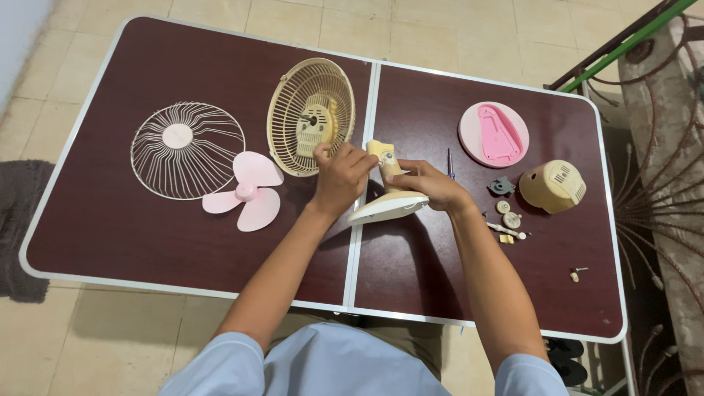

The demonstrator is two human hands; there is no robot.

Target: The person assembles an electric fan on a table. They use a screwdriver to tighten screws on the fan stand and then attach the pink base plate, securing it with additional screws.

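Small table fan, dismantled, laid out on a dark brown folding table (147,242); places given from the fan stand.

1. Fan stand (387,192): cream, oval base with upright neck, lifted and tilted over the table's centre seam. Right hand (429,183) wraps its fingers closed around the neck just above the base. Left hand (341,174) closes on the top of the neck, where the motor unit adjoins; fingers pressed together, exact contact hidden.
2. Pink blade (248,192): three-lobed, lying flat, left of the stand, off its shaft.
3. Small parts (507,220): gears, a pin and screws, scattered just right of the stand; one loose piece (577,274) sits nearer the front right edge.
4. Screwdriver (449,163): lying just beyond the right hand.
5. Motor cover (554,186): cream, vented, well right of the stand, detached.
6. Front guard (187,149): wire, pink hub, far left of the stand, flat.
7. Rear guard (311,116): cream, motor unit inside, standing on edge just behind the left hand.
8. Pink base plate (493,134): beyond the stand, to the right.

Condition: judged well dismantled; guard, blade, cover and base plate are off. Stand and motor unit appear not yet fully separated.
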